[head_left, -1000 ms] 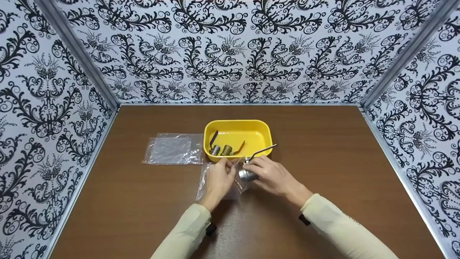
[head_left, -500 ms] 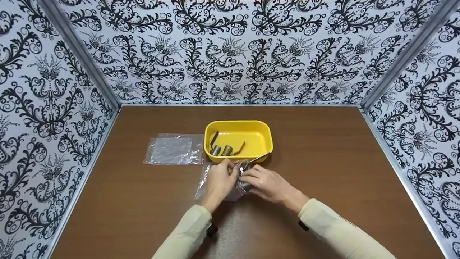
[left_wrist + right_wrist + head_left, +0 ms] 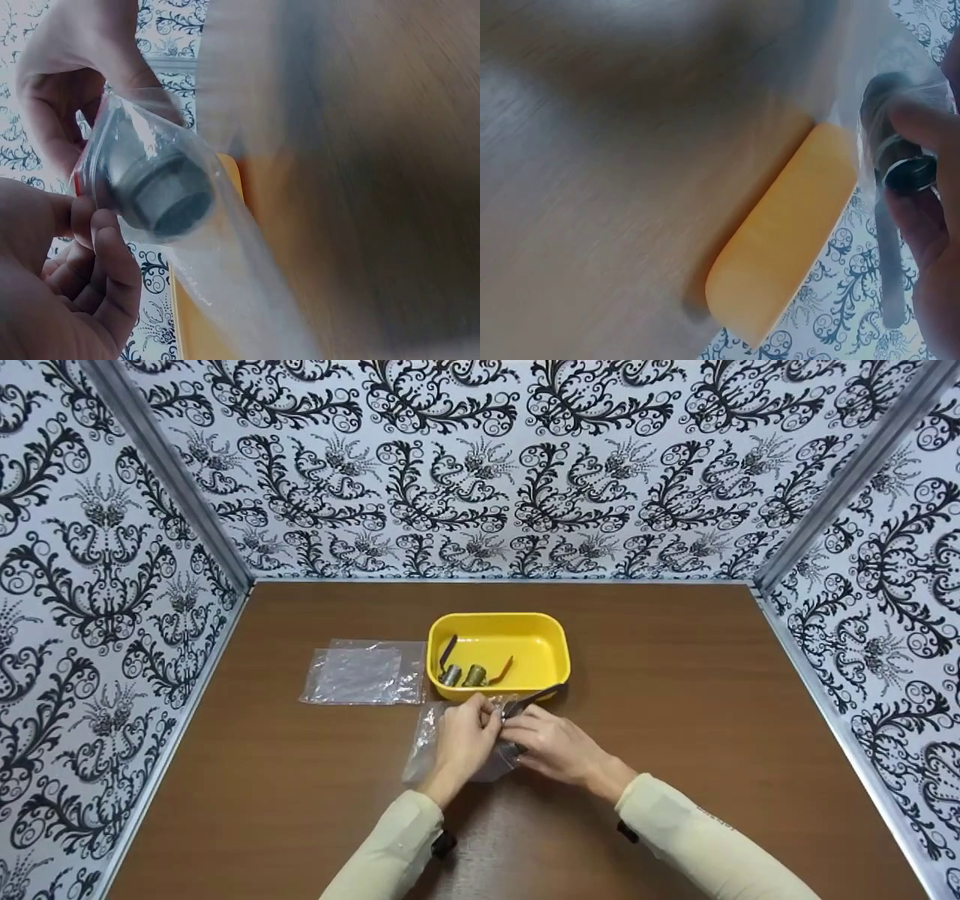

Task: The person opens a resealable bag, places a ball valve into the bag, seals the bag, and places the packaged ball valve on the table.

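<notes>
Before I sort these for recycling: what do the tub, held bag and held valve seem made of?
Tub: probably plastic, smooth and glossy; its yellow floor catches soft highlights.
Valve: likely metal, grey with a dull sheen on its faceted end; exact alloy unclear.
Bag: thin, glossy plastic film, apparently; it creases, glints and lets the valve show through.

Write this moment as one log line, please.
left hand: pinches bag edge | right hand: holds valve partly inside bag | yellow tray: two more valves | beside tray: flat bags
</notes>
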Demonstrator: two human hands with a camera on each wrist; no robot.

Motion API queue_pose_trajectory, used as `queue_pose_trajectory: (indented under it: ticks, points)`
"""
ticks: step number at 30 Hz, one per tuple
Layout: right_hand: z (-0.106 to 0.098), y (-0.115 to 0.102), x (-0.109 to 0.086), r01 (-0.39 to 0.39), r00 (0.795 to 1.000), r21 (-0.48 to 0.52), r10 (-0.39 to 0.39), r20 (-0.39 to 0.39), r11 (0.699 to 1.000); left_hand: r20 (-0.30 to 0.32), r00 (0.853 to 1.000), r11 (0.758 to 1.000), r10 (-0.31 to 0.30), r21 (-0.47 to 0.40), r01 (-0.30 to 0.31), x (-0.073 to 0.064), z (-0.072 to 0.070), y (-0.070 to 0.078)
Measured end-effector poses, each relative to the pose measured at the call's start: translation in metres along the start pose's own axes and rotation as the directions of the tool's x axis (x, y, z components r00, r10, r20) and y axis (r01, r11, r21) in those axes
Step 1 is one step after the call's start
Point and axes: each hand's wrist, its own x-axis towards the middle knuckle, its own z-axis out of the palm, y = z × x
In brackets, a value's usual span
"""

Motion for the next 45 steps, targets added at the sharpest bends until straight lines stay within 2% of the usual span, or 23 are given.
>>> queue_pose_trajectory:
  ticks: [4,12,17,19,22,26,29,38,45]
  points:
    - [0.002,-0.002,0.002,0.051,0.999,0.016,-0.051,0.009,0.999,-0.012,1.000,1.000,0.002,-0.018,-0.003,0.000,0.000,0.000]
    - [0.008,-0.004,0.006,-0.054,0.998,0.126,0.059,-0.034,0.991,0.022,1.000,0.999,-0.002,-0.034,0.003,-0.003,-0.002,0.001]
    - [0.012,-0.003,0.008,-0.085,0.994,0.151,0.094,-0.049,0.985,0.039,0.999,0.997,-0.006,-0.074,0.009,-0.003,-0.002,0.002]
    - [0.013,-0.001,0.008,-0.067,0.996,0.166,0.076,-0.047,0.984,0.037,0.999,0.997,-0.004,-0.078,0.007,-0.003,-0.001,0.002]
    - [0.016,0.002,0.007,0.004,0.999,0.185,0.004,-0.045,0.983,0.022,1.000,0.997,-0.005,-0.071,0.007,-0.004,0.000,0.001]
    - [0.019,0.006,0.005,0.104,0.993,0.151,-0.094,-0.073,0.983,0.017,1.000,0.998,-0.010,-0.059,0.011,-0.004,0.000,0.001]
    - [0.022,0.007,0.005,0.136,0.986,0.113,-0.124,-0.108,0.984,0.017,1.000,0.999,-0.008,-0.052,0.009,-0.004,0.000,0.001]
    - [0.033,0.009,0.004,0.112,0.986,0.028,-0.108,-0.125,0.993,0.039,0.998,0.995,0.041,-0.098,-0.037,-0.006,0.000,0.007]
    - [0.036,0.008,0.005,0.130,0.975,0.003,-0.127,-0.180,0.992,-0.006,1.000,0.999,0.004,-0.054,-0.004,-0.004,-0.002,0.006]
